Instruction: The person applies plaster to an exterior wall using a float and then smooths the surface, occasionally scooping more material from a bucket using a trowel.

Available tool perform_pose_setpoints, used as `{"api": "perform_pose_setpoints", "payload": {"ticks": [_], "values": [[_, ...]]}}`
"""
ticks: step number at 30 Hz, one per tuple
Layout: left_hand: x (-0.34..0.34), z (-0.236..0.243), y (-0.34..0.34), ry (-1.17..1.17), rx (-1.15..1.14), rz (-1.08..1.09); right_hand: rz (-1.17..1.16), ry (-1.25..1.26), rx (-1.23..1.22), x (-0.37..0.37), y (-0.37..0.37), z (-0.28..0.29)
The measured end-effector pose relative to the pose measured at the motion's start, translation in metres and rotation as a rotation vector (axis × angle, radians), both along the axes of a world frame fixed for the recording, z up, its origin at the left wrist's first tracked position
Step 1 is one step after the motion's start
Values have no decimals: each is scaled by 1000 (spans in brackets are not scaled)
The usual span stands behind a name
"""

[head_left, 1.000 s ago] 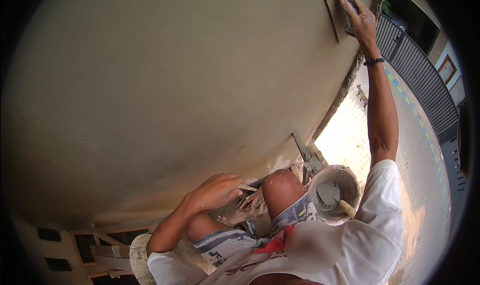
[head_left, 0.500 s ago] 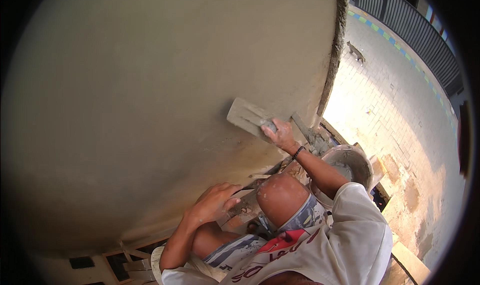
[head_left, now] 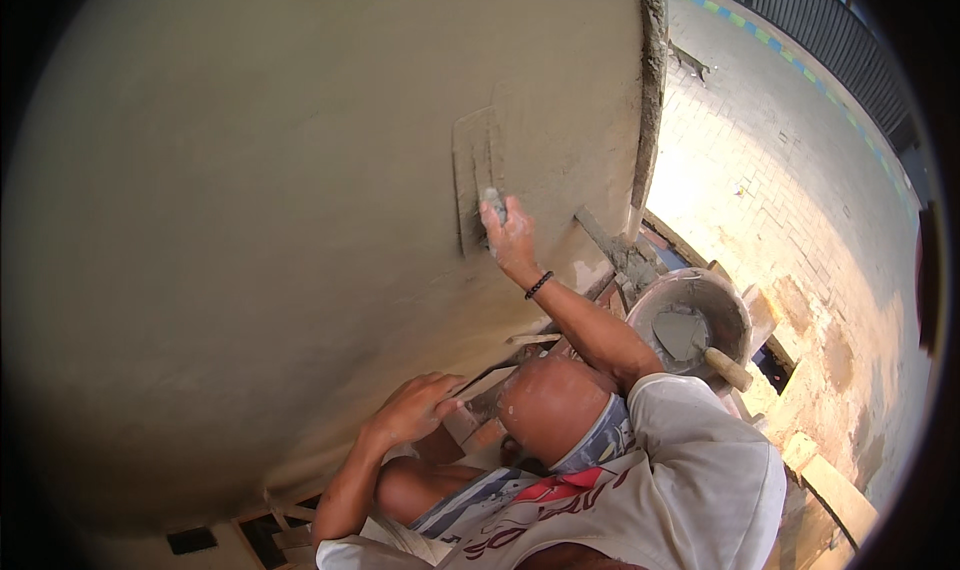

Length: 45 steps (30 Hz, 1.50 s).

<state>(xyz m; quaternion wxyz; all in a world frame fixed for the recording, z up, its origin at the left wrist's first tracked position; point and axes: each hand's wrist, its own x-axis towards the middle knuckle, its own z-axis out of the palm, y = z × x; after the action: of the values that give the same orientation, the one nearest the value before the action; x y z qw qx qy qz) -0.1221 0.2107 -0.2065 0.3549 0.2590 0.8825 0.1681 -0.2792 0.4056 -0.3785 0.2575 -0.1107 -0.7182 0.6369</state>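
My right hand (head_left: 512, 238) grips the handle of a plastering float (head_left: 475, 160), its long flat blade lying upright against the grey plastered wall (head_left: 270, 200). Fine ridges in the wet plaster show around the blade. Beside my bent knee is my left hand (head_left: 408, 412), fingers curled together; a thin dark strip (head_left: 490, 372) runs from the fingertips toward the knee, its kind unclear. To the right of my right forearm stands a bucket (head_left: 742, 315) with grey mortar in it. A trowel with a wooden handle (head_left: 728, 369) rests in the bucket.
The wall ends at a rough vertical edge (head_left: 652, 90) on the right. Planks (head_left: 835, 495) and mortar-smeared boards (head_left: 605, 232) lie around the bucket. Beyond is sunlit paving (head_left: 770, 190), with a cat (head_left: 690, 63) near a dark metal gate (head_left: 800, 20).
My right hand has moved up and left along the wall, turning the float from slanted to upright. The trowel handle in the bucket now shows. My left hand stays near the knee.
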Motion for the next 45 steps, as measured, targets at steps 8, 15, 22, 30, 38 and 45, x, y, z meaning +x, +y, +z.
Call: {"api": "perform_pose_setpoints", "payload": {"ticks": [8, 15, 22, 30, 38, 45], "values": [[11, 5, -3, 5, 3, -8, -97, 20, -176, 5, 38, -3], [22, -22, -17, -51, -41, 9, -358, -227, -779, -53, 99, -25], [-14, -62, -1, -110, 4, -53, -502, -658, -1444, 0, 33, -188], [-57, -174, 73, -466, 157, -169, 304, 193, -1635, 50, 145, -142], [-111, -172, 223, -1152, 961, 326, 235, 114, -1014, 100, 225, -96], [-135, -161, 260, -1276, 1016, 343, 51, -189, -909, 93, 198, -19]]}}
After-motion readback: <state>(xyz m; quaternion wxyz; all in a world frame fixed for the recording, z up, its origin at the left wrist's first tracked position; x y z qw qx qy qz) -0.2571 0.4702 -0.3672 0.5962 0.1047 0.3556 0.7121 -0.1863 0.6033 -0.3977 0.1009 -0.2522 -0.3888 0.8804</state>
